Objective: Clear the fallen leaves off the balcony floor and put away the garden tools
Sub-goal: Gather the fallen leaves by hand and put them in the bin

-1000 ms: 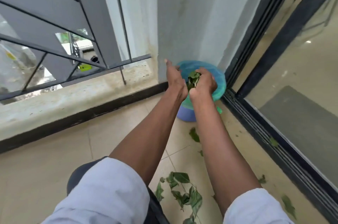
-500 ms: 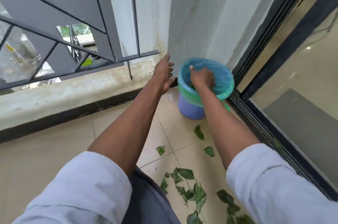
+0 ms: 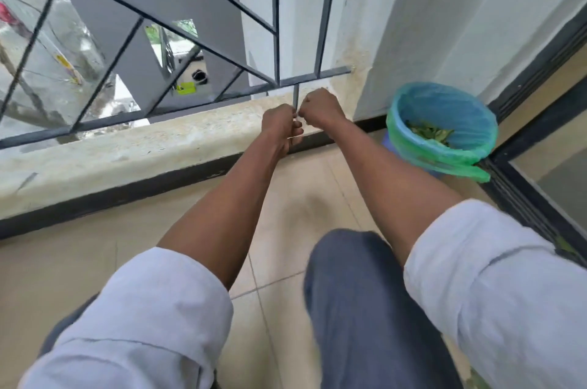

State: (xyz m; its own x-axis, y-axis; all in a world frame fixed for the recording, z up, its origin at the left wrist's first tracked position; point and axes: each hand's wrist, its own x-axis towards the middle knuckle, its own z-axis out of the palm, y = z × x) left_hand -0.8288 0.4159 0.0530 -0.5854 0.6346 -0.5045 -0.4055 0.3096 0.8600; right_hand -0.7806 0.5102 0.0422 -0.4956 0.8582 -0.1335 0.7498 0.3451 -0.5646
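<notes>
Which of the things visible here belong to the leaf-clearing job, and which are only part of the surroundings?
Belonging to the job:
- bin with blue-green liner
- leaves inside it
- left hand and right hand, close together, fingers curled
- floor tiles

Only surroundings:
- railing
- concrete ledge
- sliding door frame
- wall

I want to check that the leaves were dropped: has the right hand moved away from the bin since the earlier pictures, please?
Yes. The right hand has left the bin and moved left to the short railing post, meeting the left hand.
</notes>
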